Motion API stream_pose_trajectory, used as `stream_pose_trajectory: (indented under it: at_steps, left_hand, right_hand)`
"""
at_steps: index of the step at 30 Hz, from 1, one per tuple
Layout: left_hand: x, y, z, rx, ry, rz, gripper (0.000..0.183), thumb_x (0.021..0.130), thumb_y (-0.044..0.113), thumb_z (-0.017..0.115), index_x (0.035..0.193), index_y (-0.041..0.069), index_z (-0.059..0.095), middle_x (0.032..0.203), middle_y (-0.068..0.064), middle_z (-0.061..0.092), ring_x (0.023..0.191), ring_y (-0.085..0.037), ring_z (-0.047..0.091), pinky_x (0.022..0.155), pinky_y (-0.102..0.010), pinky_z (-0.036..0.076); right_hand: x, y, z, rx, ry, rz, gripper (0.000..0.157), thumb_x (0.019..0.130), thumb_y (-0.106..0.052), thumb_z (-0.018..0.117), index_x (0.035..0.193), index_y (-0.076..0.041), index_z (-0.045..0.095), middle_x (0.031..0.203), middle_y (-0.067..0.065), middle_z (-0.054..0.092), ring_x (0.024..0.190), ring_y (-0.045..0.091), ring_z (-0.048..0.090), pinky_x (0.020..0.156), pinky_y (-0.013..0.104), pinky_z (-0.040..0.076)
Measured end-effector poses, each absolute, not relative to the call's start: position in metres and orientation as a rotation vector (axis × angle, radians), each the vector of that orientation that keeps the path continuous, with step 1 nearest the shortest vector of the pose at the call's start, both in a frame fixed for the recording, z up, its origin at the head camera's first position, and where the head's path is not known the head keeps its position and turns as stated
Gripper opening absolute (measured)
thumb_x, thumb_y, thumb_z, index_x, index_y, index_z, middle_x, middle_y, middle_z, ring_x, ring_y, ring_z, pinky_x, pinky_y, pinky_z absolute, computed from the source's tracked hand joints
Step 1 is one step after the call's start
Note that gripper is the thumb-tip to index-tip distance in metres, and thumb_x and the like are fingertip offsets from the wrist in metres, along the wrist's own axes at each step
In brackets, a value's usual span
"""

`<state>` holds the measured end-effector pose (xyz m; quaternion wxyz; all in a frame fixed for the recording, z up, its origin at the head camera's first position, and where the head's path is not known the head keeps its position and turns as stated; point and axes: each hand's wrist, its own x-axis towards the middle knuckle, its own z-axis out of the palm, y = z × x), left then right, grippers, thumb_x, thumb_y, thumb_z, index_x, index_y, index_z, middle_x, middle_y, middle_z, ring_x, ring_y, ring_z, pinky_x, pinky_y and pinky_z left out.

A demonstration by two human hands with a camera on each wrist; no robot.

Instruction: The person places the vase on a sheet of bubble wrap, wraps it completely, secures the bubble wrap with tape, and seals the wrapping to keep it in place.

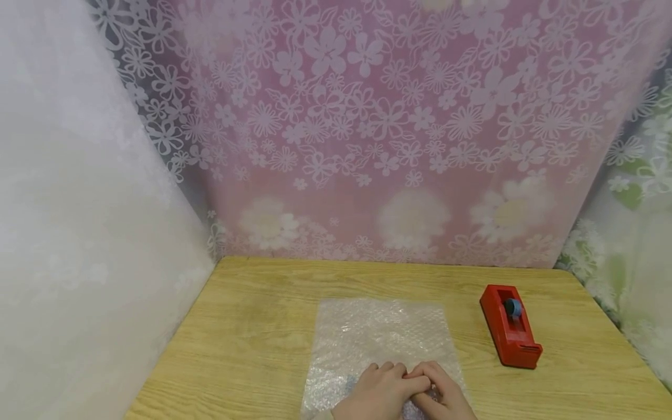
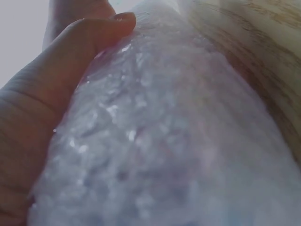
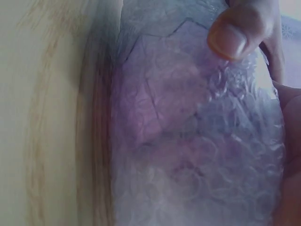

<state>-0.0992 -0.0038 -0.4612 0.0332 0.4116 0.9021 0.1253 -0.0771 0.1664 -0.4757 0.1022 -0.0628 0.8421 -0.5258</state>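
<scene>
Both hands are down at the near edge of a sheet of bubble wrap (image 1: 380, 338) that lies flat on the wooden surface (image 1: 252, 326), and the work in hand looks like the first fold or roll of that near edge over something purplish and bluish inside it; what that thing is cannot be told through the plastic. The left hand (image 1: 379, 392) has its grip closed around the wrapped bulge, the thumb (image 2: 101, 30) curled over the top of the wrap in the left wrist view. The right hand (image 1: 440, 392) touches the left, fingers bent down onto the same bundle, and its thumb (image 3: 230, 35) presses into the wrap from above, so this grip too is closed on the plastic rather than lying flat. A red tape dispenser (image 1: 510, 333) stands well apart to the right. The next move, I judge, calls for keeping the bundle tight while rolling it away across the free sheet
</scene>
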Motion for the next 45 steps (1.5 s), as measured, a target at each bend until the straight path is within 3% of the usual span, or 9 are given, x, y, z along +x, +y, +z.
stream_pose_trajectory:
  at_steps: [5, 14, 21, 28, 33, 40, 45]
  left_hand:
    - [-0.099, -0.005, -0.460, 1.229, 2.737, 0.424, 0.053, 0.074, 0.068, 0.059, 0.122, 0.049, 0.048, 0.096, 0.018, 0.050, 0.075, -0.002, 0.040, 0.059, -0.022, 0.033]
    - [-0.098, -0.006, -0.455, 1.143, 2.685, 0.464, 0.050, 0.073, 0.067, 0.062, 0.118, 0.053, 0.047, 0.090, 0.019, 0.045, 0.074, -0.002, 0.038, 0.061, -0.024, 0.032]
    - [-0.100, -0.003, -0.455, 1.177, 2.718, 0.465, 0.050, 0.072, 0.063, 0.066, 0.117, 0.046, 0.051, 0.083, 0.019, 0.046, 0.068, -0.001, 0.039, 0.056, -0.021, 0.031]
    - [-0.105, -0.001, -0.455, 1.189, 2.707, 0.525, 0.041, 0.071, 0.064, 0.067, 0.098, 0.037, 0.052, 0.077, 0.017, 0.045, 0.064, 0.000, 0.040, 0.052, -0.021, 0.032]
    - [-0.106, 0.001, -0.454, 1.191, 2.692, 0.473, 0.043, 0.073, 0.061, 0.068, 0.108, 0.041, 0.054, 0.088, 0.017, 0.051, 0.071, 0.000, 0.043, 0.056, -0.024, 0.036]
    - [-0.107, 0.001, -0.455, 1.199, 2.706, 0.415, 0.045, 0.073, 0.063, 0.065, 0.111, 0.042, 0.053, 0.095, 0.016, 0.052, 0.073, -0.002, 0.044, 0.059, -0.026, 0.039]
    - [-0.108, 0.000, -0.456, 1.209, 2.730, 0.402, 0.055, 0.068, 0.068, 0.066, 0.115, 0.043, 0.053, 0.093, 0.016, 0.052, 0.069, -0.001, 0.043, 0.057, -0.025, 0.039]
  right_hand:
    - [-0.077, 0.166, -0.478, -0.232, 2.491, -1.562, 0.009, 0.091, -0.029, 0.059, 0.091, -0.020, 0.058, 0.099, 0.000, 0.055, 0.089, 0.010, 0.048, 0.075, 0.023, 0.040]
    - [-0.077, 0.166, -0.477, -0.267, 2.451, -1.575, 0.015, 0.092, -0.031, 0.057, 0.089, -0.016, 0.055, 0.096, 0.003, 0.053, 0.087, 0.011, 0.047, 0.072, 0.023, 0.038]
    - [-0.078, 0.166, -0.475, -0.233, 2.409, -1.559, 0.016, 0.092, -0.032, 0.057, 0.093, -0.016, 0.055, 0.096, 0.005, 0.051, 0.086, 0.014, 0.049, 0.070, 0.023, 0.039]
    - [-0.082, 0.165, -0.480, -0.272, 2.587, -1.489, 0.011, 0.090, -0.030, 0.060, 0.090, -0.020, 0.056, 0.089, -0.004, 0.054, 0.082, 0.006, 0.049, 0.071, 0.022, 0.041]
    - [-0.079, 0.165, -0.479, -0.204, 2.737, -1.318, 0.015, 0.088, -0.035, 0.062, 0.094, -0.023, 0.057, 0.090, -0.011, 0.056, 0.084, 0.004, 0.051, 0.074, 0.025, 0.045]
    - [-0.072, 0.160, -0.474, -0.076, 2.817, -1.293, 0.036, 0.084, -0.032, 0.069, 0.113, -0.016, 0.057, 0.111, -0.006, 0.058, 0.106, 0.015, 0.053, 0.092, 0.045, 0.044]
    - [-0.066, 0.159, -0.476, -0.134, 3.015, -1.321, 0.041, 0.078, -0.027, 0.076, 0.113, -0.015, 0.057, 0.107, -0.008, 0.058, 0.100, 0.008, 0.055, 0.085, 0.038, 0.049]
